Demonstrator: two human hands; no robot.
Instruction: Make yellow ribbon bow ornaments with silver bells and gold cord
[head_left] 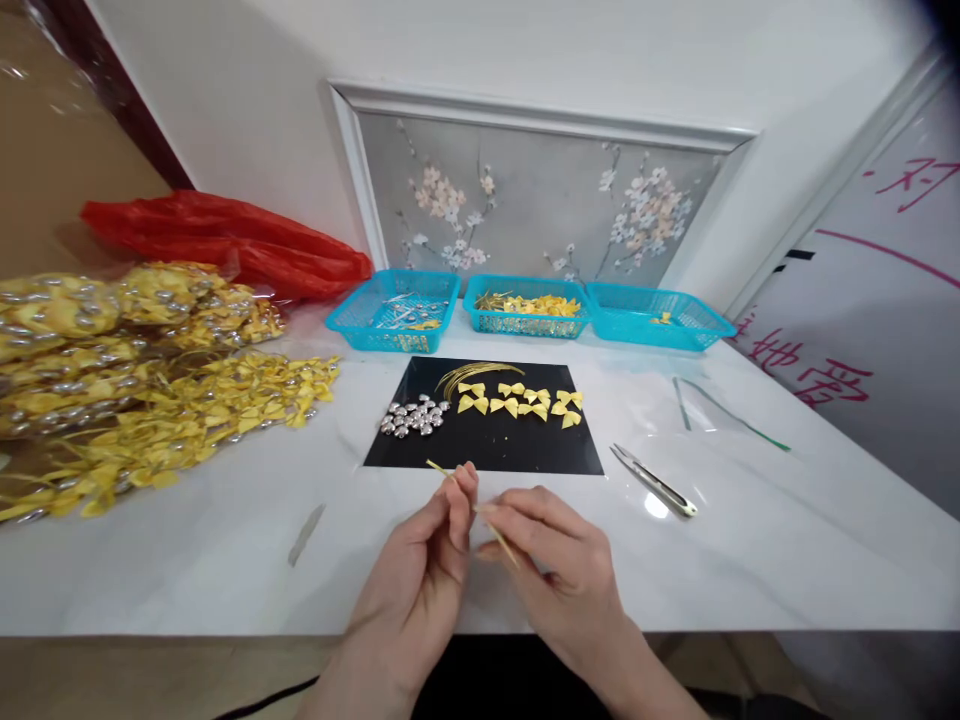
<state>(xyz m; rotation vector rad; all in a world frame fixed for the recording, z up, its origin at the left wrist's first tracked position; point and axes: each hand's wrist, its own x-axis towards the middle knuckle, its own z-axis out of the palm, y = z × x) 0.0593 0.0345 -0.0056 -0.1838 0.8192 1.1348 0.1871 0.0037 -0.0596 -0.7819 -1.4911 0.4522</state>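
Both hands are in front of a black mat [487,450] near the table's front edge. My left hand [420,575] pinches a thin yellow stem [438,466] between thumb and fingertips, one end sticking out at the upper left. On the same stem, or one in line with it, my right hand [562,570] is closed; a length slants down across its fingers. Whether it is one piece is hidden at the fingertips. Silver heart-like beads [415,416] lie heaped on the mat's left side. Several yellow leaf-shaped pieces [519,402] and a bundle of gold stems [469,376] lie beside them.
Thread snips [654,482] lie right of the mat, a green-ended strip [731,412] beyond. Three blue baskets [424,343] [525,325] [660,333] line the wall. Yellow beaded garlands [187,410] and a red plastic bag [225,240] fill the left. A grey strip [306,535] lies nearer.
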